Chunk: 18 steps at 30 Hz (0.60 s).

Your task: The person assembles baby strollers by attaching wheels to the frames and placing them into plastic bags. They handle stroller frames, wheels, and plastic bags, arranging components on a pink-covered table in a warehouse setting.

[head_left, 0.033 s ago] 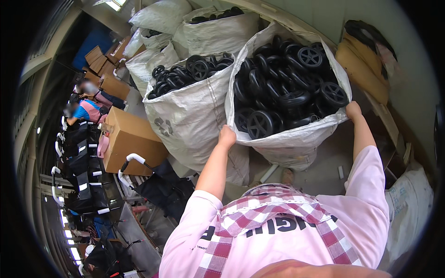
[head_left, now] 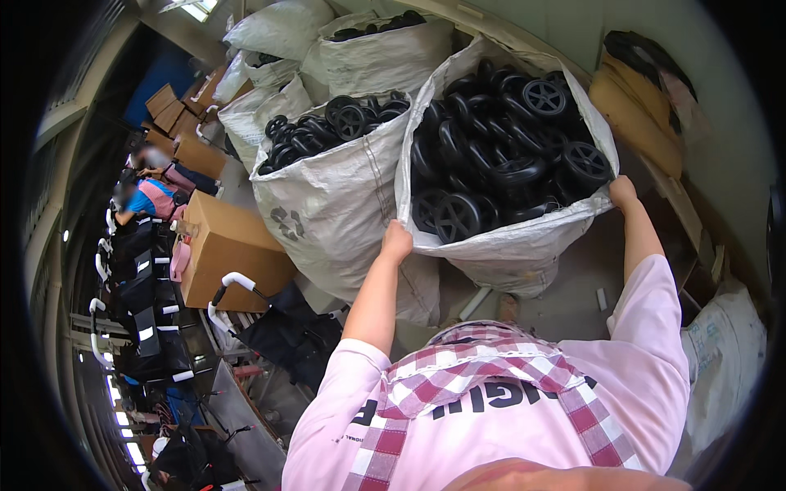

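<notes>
Head view: in front of me stands a large white woven-plastic sack point(head_left: 512, 266) with an open, roughly square mouth, filled nearly to the rim with black spoked wheels point(head_left: 544, 97). My left hand point(head_left: 397, 241) is closed on the rim at the near left corner, fingers curled over a fold of the fabric; my right hand point(head_left: 624, 193) is closed the same way on the near right corner. Between my hands the near edge of the mouth runs fairly taut. Two wheels sit just inside the near edge toward the left corner, and another lies beside my right hand.

I judge this load to be heavy, since so many wheels are packed in, while the sack itself should be thin, limp and a little slick, giving way wherever nothing inside props it. Bunched folds at the corners look the best hold; a flat pinch of the wall would probably slip or tear. The wheels look smooth and hard-wearing, liable to roll over the low near edge if it sags.

Left of it, close by, a second white woven sack point(head_left: 319, 204) also holds black wheels, with a brown cardboard box point(head_left: 237, 254) beyond its left side.
</notes>
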Each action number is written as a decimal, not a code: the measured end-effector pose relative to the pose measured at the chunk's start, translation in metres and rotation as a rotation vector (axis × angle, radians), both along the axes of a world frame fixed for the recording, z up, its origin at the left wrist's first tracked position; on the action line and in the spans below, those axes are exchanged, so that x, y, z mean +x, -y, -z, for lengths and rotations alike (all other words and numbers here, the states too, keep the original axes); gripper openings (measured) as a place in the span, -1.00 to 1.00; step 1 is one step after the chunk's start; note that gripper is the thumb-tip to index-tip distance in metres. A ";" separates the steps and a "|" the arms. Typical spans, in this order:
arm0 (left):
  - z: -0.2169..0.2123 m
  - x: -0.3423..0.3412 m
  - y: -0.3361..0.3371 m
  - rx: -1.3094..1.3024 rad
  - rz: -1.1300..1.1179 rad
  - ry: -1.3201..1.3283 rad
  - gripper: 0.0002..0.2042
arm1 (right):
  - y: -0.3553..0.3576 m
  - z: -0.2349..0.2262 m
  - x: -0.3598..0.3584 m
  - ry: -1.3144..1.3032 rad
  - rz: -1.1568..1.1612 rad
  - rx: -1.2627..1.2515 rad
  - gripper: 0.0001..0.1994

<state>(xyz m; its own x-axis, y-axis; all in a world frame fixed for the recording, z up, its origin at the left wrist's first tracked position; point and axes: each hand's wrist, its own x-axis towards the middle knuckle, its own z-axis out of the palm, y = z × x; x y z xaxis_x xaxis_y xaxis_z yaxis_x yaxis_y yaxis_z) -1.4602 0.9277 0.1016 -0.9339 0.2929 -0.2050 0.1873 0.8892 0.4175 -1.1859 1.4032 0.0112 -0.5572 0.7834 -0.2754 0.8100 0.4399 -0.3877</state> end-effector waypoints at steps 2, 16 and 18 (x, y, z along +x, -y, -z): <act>-0.011 0.011 0.019 0.016 0.061 0.011 -0.72 | 0.004 0.012 0.025 0.146 -0.344 0.221 -0.76; 0.015 0.008 0.178 0.441 -0.059 0.634 -0.63 | 0.241 -0.034 0.155 -0.354 0.548 -0.708 -0.62; 0.018 -0.024 0.161 0.529 -0.108 0.730 -0.60 | 0.222 -0.021 0.154 -0.410 0.613 -0.749 -0.61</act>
